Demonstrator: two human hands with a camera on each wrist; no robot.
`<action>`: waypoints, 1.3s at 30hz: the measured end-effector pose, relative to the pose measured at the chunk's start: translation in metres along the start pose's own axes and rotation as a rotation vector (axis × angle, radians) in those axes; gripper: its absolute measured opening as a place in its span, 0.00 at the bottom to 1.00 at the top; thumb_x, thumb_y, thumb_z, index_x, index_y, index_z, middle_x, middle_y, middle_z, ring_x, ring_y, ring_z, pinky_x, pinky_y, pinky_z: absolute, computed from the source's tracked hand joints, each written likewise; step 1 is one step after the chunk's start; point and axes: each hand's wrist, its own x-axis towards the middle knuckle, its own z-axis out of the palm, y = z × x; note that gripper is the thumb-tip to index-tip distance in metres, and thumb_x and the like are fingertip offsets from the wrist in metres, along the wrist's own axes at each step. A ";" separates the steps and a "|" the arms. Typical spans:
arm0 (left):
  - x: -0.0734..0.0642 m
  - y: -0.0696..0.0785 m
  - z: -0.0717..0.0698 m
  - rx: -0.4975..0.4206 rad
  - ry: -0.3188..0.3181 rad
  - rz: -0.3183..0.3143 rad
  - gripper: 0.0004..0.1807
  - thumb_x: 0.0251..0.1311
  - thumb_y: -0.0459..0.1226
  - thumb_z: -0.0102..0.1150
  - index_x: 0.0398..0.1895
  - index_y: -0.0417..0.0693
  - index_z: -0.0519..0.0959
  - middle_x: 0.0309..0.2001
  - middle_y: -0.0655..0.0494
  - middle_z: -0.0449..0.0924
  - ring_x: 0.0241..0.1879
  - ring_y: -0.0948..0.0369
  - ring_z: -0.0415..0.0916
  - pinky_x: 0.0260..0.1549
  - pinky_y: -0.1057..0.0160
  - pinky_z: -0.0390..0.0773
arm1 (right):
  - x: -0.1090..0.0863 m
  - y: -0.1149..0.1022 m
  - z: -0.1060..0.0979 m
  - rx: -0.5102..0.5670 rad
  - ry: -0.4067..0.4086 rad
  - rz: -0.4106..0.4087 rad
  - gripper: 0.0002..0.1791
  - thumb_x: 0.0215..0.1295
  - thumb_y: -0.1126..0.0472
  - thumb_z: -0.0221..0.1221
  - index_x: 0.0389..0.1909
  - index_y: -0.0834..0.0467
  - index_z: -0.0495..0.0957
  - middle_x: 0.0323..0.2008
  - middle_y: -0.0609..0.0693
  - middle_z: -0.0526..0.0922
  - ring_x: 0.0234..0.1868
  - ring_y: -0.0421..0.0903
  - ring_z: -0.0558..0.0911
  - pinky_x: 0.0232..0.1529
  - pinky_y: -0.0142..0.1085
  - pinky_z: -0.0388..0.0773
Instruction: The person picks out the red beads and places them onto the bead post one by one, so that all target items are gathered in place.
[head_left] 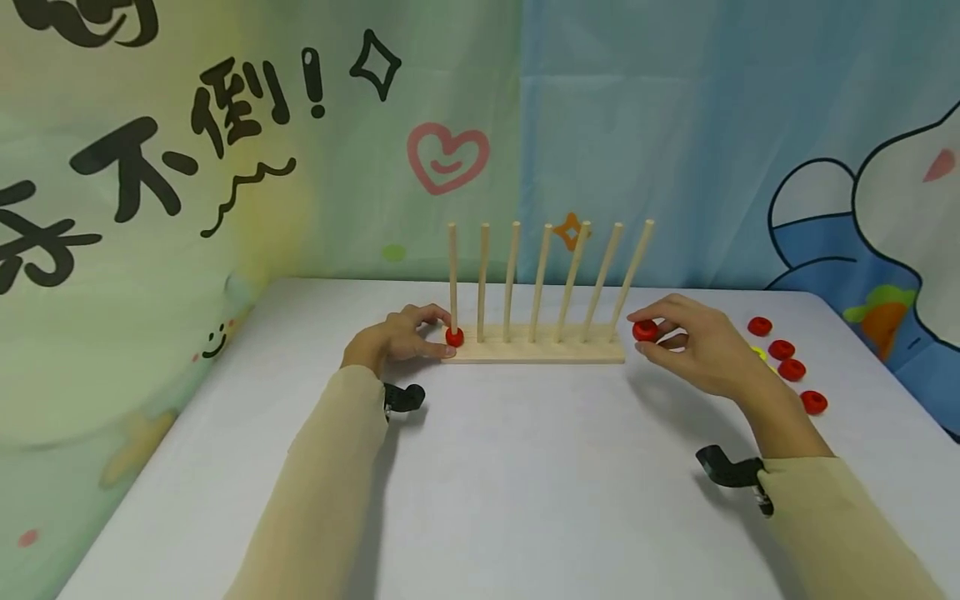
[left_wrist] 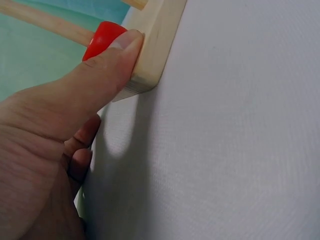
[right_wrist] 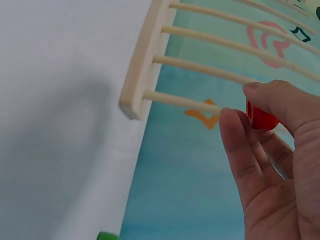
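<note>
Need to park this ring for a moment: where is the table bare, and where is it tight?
Bare: the white table in front of the peg rack, between both sleeves. Crowded: right of the right hand, where loose red rings lie. Left hand blocks the rack's left end.

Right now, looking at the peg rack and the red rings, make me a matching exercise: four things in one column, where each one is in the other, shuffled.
Things:
1. Left hand
2. Right hand
3. Red ring on the leftmost peg
4. Loose red rings

Places:
A. Lying on the table, right of the rack
B. Pinching a red ring by the rack's right end
C. At the bottom of its peg, on the wooden base
D. Thumb against the base's left end

Pairs: 1-D, 2-B, 3-C, 4-A
</note>
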 end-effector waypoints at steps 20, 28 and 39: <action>-0.005 0.002 -0.001 0.061 -0.014 0.018 0.28 0.55 0.61 0.65 0.58 0.77 0.67 0.70 0.57 0.58 0.68 0.44 0.51 0.60 0.35 0.58 | 0.029 -0.033 0.015 0.194 0.066 -0.055 0.17 0.62 0.66 0.67 0.51 0.54 0.80 0.46 0.49 0.80 0.42 0.47 0.81 0.43 0.35 0.82; -0.004 0.001 0.000 0.042 -0.023 0.023 0.28 0.54 0.60 0.65 0.57 0.75 0.68 0.70 0.57 0.58 0.68 0.44 0.52 0.61 0.35 0.58 | 0.038 -0.048 0.017 0.229 0.066 -0.056 0.18 0.60 0.65 0.68 0.52 0.54 0.81 0.47 0.49 0.81 0.43 0.46 0.81 0.44 0.41 0.82; -0.005 -0.001 -0.001 0.035 -0.014 0.021 0.27 0.53 0.61 0.66 0.56 0.74 0.69 0.68 0.56 0.59 0.68 0.43 0.51 0.61 0.36 0.58 | 0.051 -0.091 0.017 0.323 0.043 -0.075 0.18 0.60 0.72 0.65 0.52 0.63 0.80 0.49 0.57 0.81 0.42 0.51 0.83 0.45 0.41 0.82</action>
